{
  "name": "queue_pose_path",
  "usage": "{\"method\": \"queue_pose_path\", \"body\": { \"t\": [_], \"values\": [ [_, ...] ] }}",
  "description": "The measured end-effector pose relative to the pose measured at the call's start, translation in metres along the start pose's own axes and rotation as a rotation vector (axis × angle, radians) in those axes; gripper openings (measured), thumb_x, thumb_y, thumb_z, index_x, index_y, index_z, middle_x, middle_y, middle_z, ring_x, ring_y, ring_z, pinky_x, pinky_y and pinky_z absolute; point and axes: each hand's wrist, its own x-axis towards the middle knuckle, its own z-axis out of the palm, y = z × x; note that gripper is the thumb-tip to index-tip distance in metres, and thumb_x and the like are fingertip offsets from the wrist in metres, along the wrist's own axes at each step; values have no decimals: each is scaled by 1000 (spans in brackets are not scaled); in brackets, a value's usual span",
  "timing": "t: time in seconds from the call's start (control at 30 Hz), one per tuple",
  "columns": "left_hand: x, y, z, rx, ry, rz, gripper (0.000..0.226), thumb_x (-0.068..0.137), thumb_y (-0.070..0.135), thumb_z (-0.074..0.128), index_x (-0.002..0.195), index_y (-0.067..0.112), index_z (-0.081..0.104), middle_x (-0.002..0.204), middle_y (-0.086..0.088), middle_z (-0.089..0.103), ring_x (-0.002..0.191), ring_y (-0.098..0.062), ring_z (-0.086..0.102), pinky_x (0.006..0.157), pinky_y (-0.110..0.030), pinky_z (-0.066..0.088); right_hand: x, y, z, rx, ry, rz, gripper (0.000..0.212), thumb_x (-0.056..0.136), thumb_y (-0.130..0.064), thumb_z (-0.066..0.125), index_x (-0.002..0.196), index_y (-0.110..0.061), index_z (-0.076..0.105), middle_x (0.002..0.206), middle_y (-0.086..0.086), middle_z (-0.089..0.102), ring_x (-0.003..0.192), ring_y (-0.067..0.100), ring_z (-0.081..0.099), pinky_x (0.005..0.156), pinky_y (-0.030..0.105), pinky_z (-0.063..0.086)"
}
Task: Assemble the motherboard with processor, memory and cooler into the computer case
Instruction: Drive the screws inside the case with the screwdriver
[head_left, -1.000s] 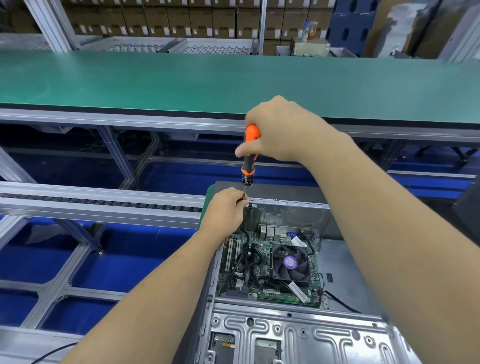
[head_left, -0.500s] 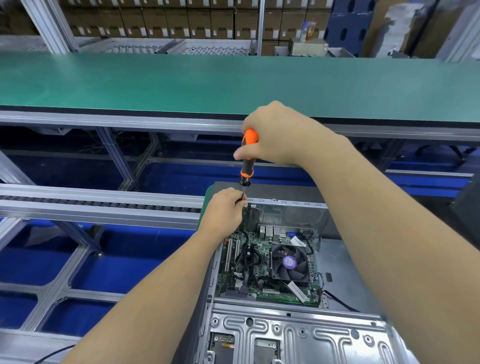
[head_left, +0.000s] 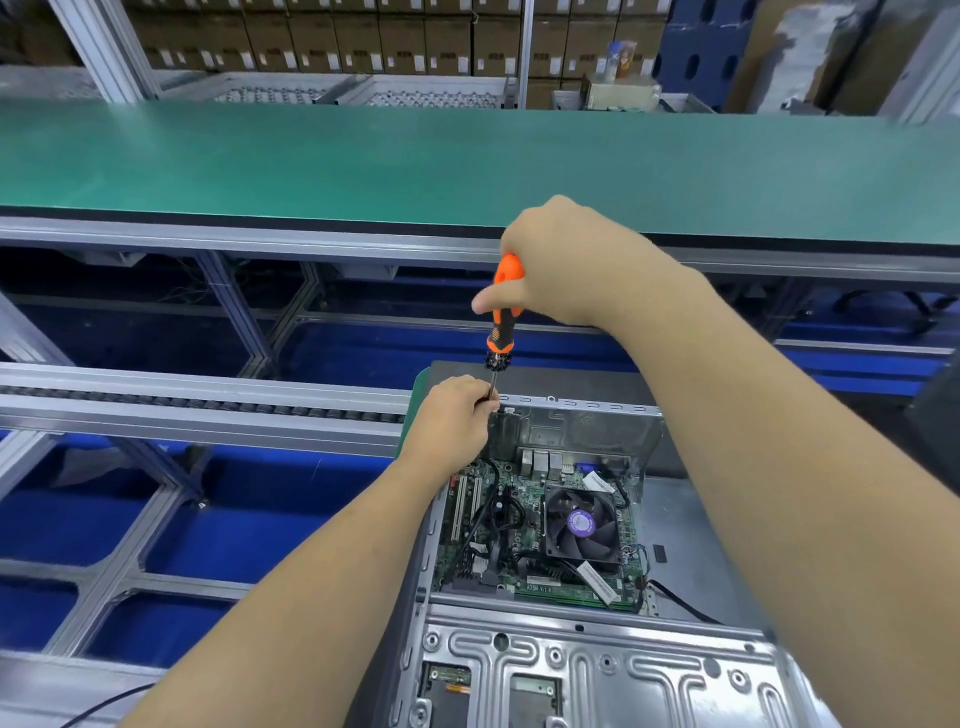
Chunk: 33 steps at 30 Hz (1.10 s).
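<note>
The right hand (head_left: 561, 265) is wrapped around the orange handle of a screwdriver (head_left: 501, 317), holding it nearly upright with the thumb laid across the handle. Its thin shaft drops to the far left corner of the open computer case (head_left: 597, 670), where the left hand (head_left: 457, 415) pinches the shaft low down with curled fingers, right at the top lip of the case's rear wall. The tip itself is hidden behind those fingers.

Inside the case the green motherboard (head_left: 519, 530) lies flat against the rear wall, with a black cooler fan (head_left: 582, 522) bearing a purple centre label seated on its right half. Black cables (head_left: 485, 525) loop across the board's left half. The case sits on a grey surface (head_left: 691, 551), and beyond it a long green-topped bench (head_left: 415, 161) crosses the room.
</note>
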Motion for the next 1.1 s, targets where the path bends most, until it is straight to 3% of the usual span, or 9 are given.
{"method": "queue_pose_path", "body": {
  "t": [0.1, 0.2, 0.33, 0.43, 0.57, 0.67, 0.8, 0.93, 1.1],
  "values": [
    [1, 0, 0, -1, 13, -19, 13, 98, 14, 57, 93, 13, 69, 90, 5, 62, 88, -15, 55, 85, -33, 48, -1, 1, -1, 52, 13, -76, 29, 90, -34, 72, 112, -17, 67, 92, 1, 59, 87, 27, 57, 74, 37, 51],
    [0, 0, 0, 5, 6, -9, 13, 98, 13, 57, 93, 12, 69, 88, 5, 60, 88, -16, 54, 85, -34, 48, -1, -1, -3, 5, 20, -10, 39, 90, -48, 69, 83, -10, 63, 75, 5, 61, 77, 29, 61, 63, 35, 48],
    [1, -1, 1, 4, 18, -13, 13, 98, 14, 57, 93, 13, 69, 89, 6, 61, 88, -15, 55, 85, -34, 49, 0, 2, -1, 47, -28, -66, 25, 91, -30, 71, 110, -16, 65, 99, 4, 67, 87, 29, 60, 72, 38, 52],
    [1, -1, 1, 5, 13, -11, 13, 98, 14, 57, 95, 13, 69, 90, 6, 62, 90, -15, 55, 87, -34, 49, 0, -1, -2, -20, -2, 15, 48, 90, -55, 67, 74, -11, 55, 73, 7, 57, 63, 25, 52, 53, 33, 39],
    [1, -2, 1, 1, 18, -15, 12, 97, 14, 58, 95, 13, 70, 90, 6, 62, 90, -15, 56, 87, -35, 49, 0, 3, 2, 12, -47, -30, 39, 86, -45, 75, 106, -14, 61, 92, 1, 56, 80, 28, 54, 65, 34, 44],
    [1, -1, 0, 11, 3, -7, 12, 97, 14, 58, 94, 13, 69, 91, 4, 63, 91, -16, 56, 88, -35, 48, 0, -1, 1, -13, -25, 29, 54, 87, -61, 67, 74, -10, 52, 72, 6, 54, 63, 25, 50, 52, 32, 35],
    [1, -1, 1, 9, 3, -21, 13, 98, 14, 57, 94, 13, 69, 92, 3, 64, 90, -17, 56, 87, -36, 49, 0, 2, -1, 20, -36, -51, 39, 85, -42, 76, 110, -15, 63, 96, 2, 62, 84, 27, 57, 70, 36, 49],
    [1, -1, 1, 14, -7, -20, 13, 98, 15, 57, 95, 14, 69, 93, 5, 63, 92, -16, 55, 88, -35, 48, 1, -3, -3, -47, 6, 40, 61, 83, -67, 67, 68, -10, 49, 67, 5, 51, 57, 22, 47, 49, 32, 35],
    [1, -1, 0, 14, -2, -10, 13, 98, 14, 57, 94, 13, 69, 92, 4, 63, 92, -17, 56, 88, -36, 48, -2, 2, -5, 45, -15, -70, 33, 87, -40, 75, 108, -16, 67, 89, 0, 61, 80, 25, 55, 67, 35, 49]
  ]
}}
